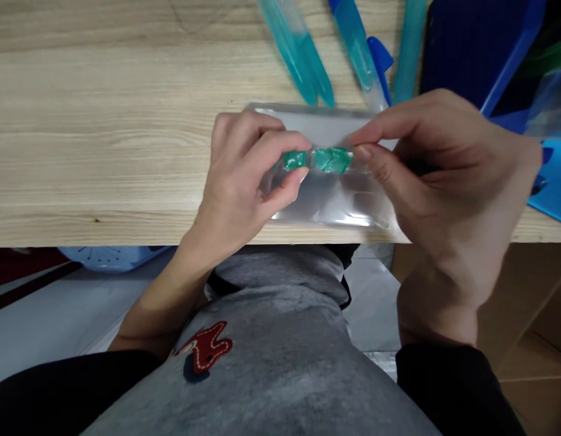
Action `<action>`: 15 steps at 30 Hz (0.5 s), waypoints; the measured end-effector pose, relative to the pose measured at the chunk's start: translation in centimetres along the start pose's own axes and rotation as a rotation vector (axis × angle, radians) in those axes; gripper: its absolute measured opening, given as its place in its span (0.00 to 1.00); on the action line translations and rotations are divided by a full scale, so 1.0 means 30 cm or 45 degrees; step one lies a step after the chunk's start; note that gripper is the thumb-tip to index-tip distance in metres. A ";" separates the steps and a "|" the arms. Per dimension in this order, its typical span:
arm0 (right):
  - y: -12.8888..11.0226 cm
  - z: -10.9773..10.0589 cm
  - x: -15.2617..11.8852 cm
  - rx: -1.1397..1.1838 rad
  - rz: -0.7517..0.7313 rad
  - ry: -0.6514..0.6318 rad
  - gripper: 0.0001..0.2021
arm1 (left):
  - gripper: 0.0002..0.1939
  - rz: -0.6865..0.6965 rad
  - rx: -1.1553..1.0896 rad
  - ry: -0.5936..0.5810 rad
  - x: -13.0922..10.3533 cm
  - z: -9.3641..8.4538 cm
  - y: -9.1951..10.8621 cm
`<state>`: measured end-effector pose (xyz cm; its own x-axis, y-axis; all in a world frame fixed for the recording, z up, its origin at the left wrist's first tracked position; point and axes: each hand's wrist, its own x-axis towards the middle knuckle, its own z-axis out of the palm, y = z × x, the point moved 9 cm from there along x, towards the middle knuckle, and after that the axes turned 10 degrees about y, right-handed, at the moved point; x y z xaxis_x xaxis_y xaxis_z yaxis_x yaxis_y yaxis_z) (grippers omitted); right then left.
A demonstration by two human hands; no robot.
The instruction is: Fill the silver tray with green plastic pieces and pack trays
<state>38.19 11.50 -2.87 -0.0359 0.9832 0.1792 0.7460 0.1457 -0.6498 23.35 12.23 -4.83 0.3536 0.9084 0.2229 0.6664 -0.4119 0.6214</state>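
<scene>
My left hand point(244, 166) curls its thumb and index finger around one end of a small clear plastic wrapper with glossy green pieces point(332, 160) in it. Part of the green shows between those fingertips. At the wrapper's other end, the thumb and index finger of my right hand point(453, 169) are pinched together on its edge. What exactly the green pieces are cannot be made out. Directly beneath both hands, a shiny clear plastic bag point(326, 203) lies flat near the table's front edge.
Beyond the bag lie teal pointed plastic pieces point(289, 51) and a teal and blue one point(355, 45). A dark blue bin point(475, 48) stands at the back right, with a bright blue sheet point(555, 188) nearby. The wooden table point(94, 121) ends just before my body.
</scene>
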 end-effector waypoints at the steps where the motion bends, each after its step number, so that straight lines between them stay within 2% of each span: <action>1: -0.004 0.000 0.001 0.003 -0.023 -0.004 0.07 | 0.09 0.012 0.017 -0.001 0.001 -0.001 0.002; 6: -0.045 0.041 -0.001 -0.063 -0.152 -0.144 0.09 | 0.07 -0.010 -0.021 0.020 0.002 -0.002 -0.004; 9: -0.071 0.054 -0.002 -0.216 -0.211 -0.187 0.10 | 0.09 -0.029 -0.074 0.026 -0.002 0.000 -0.012; 12: -0.088 0.064 -0.010 -0.355 -0.252 -0.232 0.11 | 0.12 -0.076 -0.111 -0.030 -0.006 0.013 -0.026; 15: -0.093 0.074 -0.011 -0.334 -0.225 -0.264 0.11 | 0.17 -0.123 -0.127 -0.090 -0.007 0.023 -0.037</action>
<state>34.64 11.02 -2.76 -0.2930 0.9508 0.1005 0.8605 0.3081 -0.4058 23.00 12.45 -6.09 0.3389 0.9347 0.1070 0.6321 -0.3105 0.7100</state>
